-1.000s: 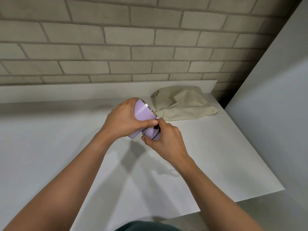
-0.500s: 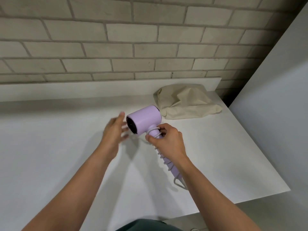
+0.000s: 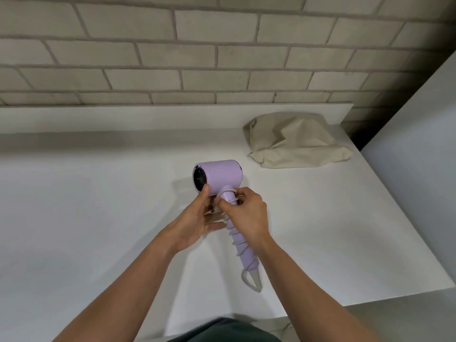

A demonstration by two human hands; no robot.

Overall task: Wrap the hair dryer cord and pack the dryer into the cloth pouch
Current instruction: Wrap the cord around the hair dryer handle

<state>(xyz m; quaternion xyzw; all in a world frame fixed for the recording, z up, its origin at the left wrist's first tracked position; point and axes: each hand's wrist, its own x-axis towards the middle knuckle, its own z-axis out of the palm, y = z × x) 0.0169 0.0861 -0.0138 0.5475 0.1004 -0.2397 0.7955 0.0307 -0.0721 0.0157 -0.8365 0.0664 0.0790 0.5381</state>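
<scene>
Below brick wall (image 3: 222,58): white counter (image 3: 98,206), pouch (image 3: 296,141), dryer (image 3: 222,175).

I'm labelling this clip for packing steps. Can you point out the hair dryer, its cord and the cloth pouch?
hair dryer (image 3: 222,172), head view, on the lilac barrel.
cord (image 3: 255,280), head view, on its thick end below the handle.
cloth pouch (image 3: 296,144), head view, on the middle of its creased fabric.

A head-worn wide-angle camera looks down and forward past the left hand (image 3: 197,219) and right hand (image 3: 248,214), across the bench (image 3: 98,218).
</scene>
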